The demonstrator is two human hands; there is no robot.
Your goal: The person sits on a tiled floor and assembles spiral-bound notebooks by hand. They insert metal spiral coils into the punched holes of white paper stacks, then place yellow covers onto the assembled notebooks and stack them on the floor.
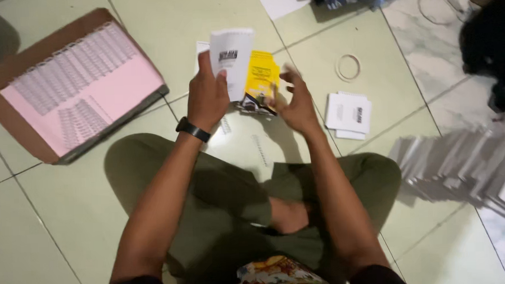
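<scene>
From the head camera, a pale green tiled floor (52, 224) carries a cardboard tray of wire spirals (68, 87) far left and fanned white booklets (463, 167) at right. The left hand (207, 95), raised over the crossed legs, clamps a white booklet (232, 57). The right hand (296, 103), fingers spread, touches a yellow card (262, 76) beside it.

Dim indoor light; soft shadows under arms; motion blur at right; dark corners.
</scene>
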